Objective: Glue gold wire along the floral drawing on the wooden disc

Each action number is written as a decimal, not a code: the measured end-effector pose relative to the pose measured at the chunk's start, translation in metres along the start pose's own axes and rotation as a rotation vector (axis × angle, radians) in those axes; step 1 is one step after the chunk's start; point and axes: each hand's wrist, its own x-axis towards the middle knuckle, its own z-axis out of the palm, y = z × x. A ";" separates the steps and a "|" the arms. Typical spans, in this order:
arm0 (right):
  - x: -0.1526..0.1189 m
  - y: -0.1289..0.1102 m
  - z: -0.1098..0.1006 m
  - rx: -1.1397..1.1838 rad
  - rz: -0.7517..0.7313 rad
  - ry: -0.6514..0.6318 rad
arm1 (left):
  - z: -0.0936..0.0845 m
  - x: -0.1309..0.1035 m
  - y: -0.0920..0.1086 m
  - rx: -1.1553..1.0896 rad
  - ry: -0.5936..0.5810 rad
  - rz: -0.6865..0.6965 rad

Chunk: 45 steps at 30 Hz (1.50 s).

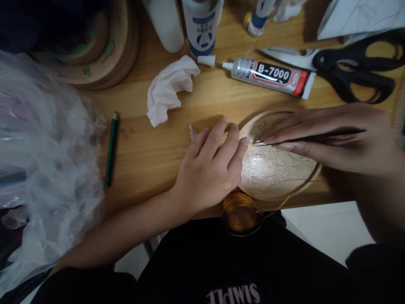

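Observation:
A round wooden plate (268, 169) with a pencilled flower pattern lies at the table's front edge. My right hand (329, 137) pinches dark tweezers (332, 134), their tips low over the plate's upper left part, at a thin golden wire. My left hand (211, 164) lies with fingers spread, its fingertips at the plate's left rim beside the tweezer tips. A spool of golden wire (241, 211) sits below the plate at the table edge, and a strand (281, 204) runs from it to the plate's lower right. A clear pointed tip (192, 131) shows behind my left fingers.
Behind the plate lie a B-7000 glue tube (274, 77), black scissors (344, 65) and crumpled tissue (171, 88). Bottles (204, 27) stand at the back. On the left are a green pencil (111, 150), plastic bags (53, 169) and round wooden pieces (123, 46).

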 end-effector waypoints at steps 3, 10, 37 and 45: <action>-0.002 0.001 0.002 0.005 0.004 0.040 | 0.001 0.000 0.000 0.031 0.020 0.017; -0.003 0.002 0.003 0.006 -0.042 0.029 | 0.004 0.001 0.001 0.104 0.068 0.032; -0.001 0.002 0.003 0.018 -0.057 0.042 | 0.002 -0.002 0.000 -0.050 -0.012 -0.020; -0.004 -0.001 0.010 0.009 -0.064 0.108 | 0.006 -0.002 -0.002 -0.017 0.052 -0.007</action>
